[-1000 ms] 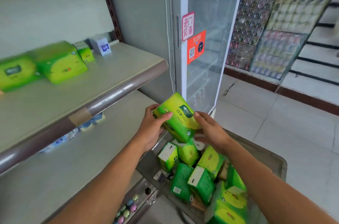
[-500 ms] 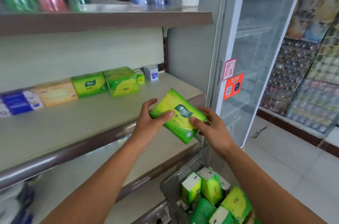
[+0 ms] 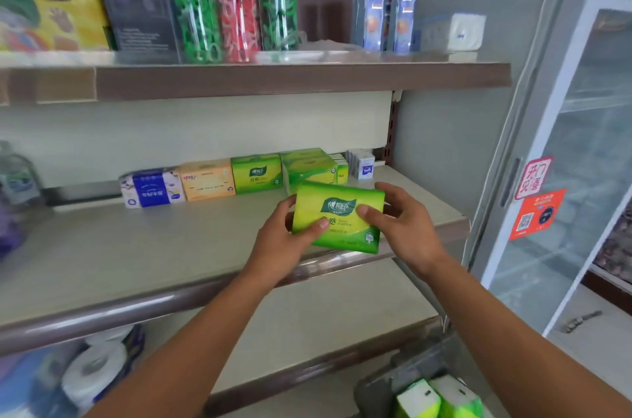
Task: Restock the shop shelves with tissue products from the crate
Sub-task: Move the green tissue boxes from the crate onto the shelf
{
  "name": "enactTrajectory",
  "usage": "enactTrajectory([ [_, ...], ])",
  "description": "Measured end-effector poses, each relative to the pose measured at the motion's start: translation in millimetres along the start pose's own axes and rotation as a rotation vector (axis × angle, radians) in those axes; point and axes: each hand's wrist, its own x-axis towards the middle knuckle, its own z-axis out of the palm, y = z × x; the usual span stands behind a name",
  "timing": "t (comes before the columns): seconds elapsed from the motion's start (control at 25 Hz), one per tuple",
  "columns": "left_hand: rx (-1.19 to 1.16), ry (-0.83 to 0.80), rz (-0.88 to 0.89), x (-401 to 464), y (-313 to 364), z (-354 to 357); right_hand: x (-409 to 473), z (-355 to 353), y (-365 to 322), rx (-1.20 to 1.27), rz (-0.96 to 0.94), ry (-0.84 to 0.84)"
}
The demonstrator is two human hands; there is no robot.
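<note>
A green tissue pack [image 3: 338,216] is held upright over the front of the middle shelf [image 3: 143,246]. My left hand [image 3: 284,239] grips its left edge with the thumb on the front face. My right hand [image 3: 402,226] grips its right edge, thumb on the front too. At the back of that shelf stands a row of tissue packs: a blue and white one [image 3: 152,188], an orange one [image 3: 208,180], green ones [image 3: 256,173] and a small white box [image 3: 365,168]. The grey crate [image 3: 386,383] at the bottom right shows the tops of two green packs [image 3: 437,399].
The top shelf [image 3: 273,75] carries tubes of green and red rings, dark boxes and a white pack. A glass-door fridge [image 3: 574,161] stands to the right. White paper rolls [image 3: 92,373] lie under the lower shelf [image 3: 325,315] at left.
Both hands have lifted the green pack up out of the crate to the middle shelf and turned it level. The view has swung up and left, and the crate has dropped to the frame's bottom.
</note>
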Motion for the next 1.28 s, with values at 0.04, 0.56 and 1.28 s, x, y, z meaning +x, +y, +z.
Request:
enactTrajectory([
  [0.04, 0.032, 0.019, 0.003, 3.9, -2.6, -5.0, 6.2, 5.7, 0.7, -0.012, -0.010, -0.021],
  [0.56, 0.209, 0.112, -0.085, 59.7, -30.7, -29.1, 84.4, 40.7, 42.3, -0.132, -0.003, -0.192],
  [1.28, 0.330, 0.080, -0.143, 115.9, -57.6, -70.6, 137.0, 90.2, 54.7, -0.400, -0.064, -0.280],
])
